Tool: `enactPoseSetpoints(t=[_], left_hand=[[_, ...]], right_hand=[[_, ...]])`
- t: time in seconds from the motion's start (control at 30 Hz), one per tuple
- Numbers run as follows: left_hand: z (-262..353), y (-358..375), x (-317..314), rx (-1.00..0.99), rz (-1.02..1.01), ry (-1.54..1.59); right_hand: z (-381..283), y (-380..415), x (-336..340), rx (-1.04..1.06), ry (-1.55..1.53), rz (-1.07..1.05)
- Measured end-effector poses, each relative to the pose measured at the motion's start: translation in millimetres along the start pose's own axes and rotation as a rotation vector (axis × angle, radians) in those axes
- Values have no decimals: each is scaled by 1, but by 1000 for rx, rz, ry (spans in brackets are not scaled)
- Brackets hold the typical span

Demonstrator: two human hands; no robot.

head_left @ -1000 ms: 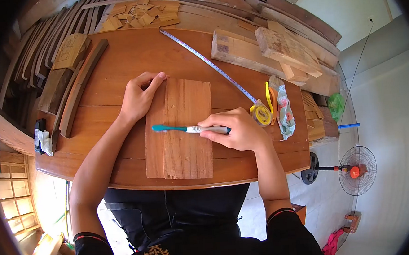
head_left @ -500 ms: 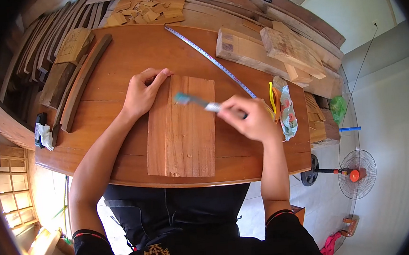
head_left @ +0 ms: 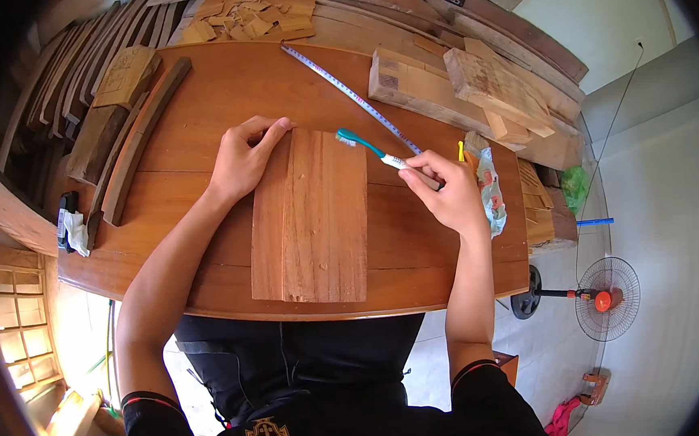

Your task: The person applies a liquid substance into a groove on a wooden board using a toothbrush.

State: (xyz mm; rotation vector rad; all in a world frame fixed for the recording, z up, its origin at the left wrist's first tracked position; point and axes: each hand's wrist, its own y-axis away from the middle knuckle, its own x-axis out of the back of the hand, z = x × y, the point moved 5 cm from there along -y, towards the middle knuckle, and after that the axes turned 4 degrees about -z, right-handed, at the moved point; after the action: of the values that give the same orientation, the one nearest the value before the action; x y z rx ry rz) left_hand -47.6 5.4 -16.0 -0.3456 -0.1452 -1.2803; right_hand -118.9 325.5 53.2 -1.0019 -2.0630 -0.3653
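A rectangular wooden board (head_left: 311, 218) lies flat on the round wooden table (head_left: 196, 107) in front of me. My left hand (head_left: 242, 159) rests on the board's far left corner, fingers curled over its edge. My right hand (head_left: 442, 191) grips the white handle of a teal toothbrush (head_left: 365, 147). The brush head sits at the board's far right corner, bristles down on the wood.
A tape measure (head_left: 353, 96) stretches diagonally across the far side of the table toward my right hand. Stacked timber blocks (head_left: 470, 88) lie at the far right, dark curved strips (head_left: 138, 144) at the left. A crumpled cloth (head_left: 492, 192) lies by my right hand. A fan (head_left: 606, 297) stands on the floor.
My right hand swept the toothbrush from the board's middle up and to the right, to its far right corner. The left hand stayed on the board's corner.
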Motion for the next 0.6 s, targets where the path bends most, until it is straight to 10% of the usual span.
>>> enactPoseSetpoints(t=[0.23, 0.43, 0.6], left_hand=[[-1, 0, 0, 26, 3, 8], [0, -1, -1, 9, 6, 1], [1, 0, 0, 6, -2, 8]], right_hand=[[-49, 9, -38, 428, -113, -218], [0, 1, 5, 14, -50, 57], [-45, 6, -38, 349, -167, -195]])
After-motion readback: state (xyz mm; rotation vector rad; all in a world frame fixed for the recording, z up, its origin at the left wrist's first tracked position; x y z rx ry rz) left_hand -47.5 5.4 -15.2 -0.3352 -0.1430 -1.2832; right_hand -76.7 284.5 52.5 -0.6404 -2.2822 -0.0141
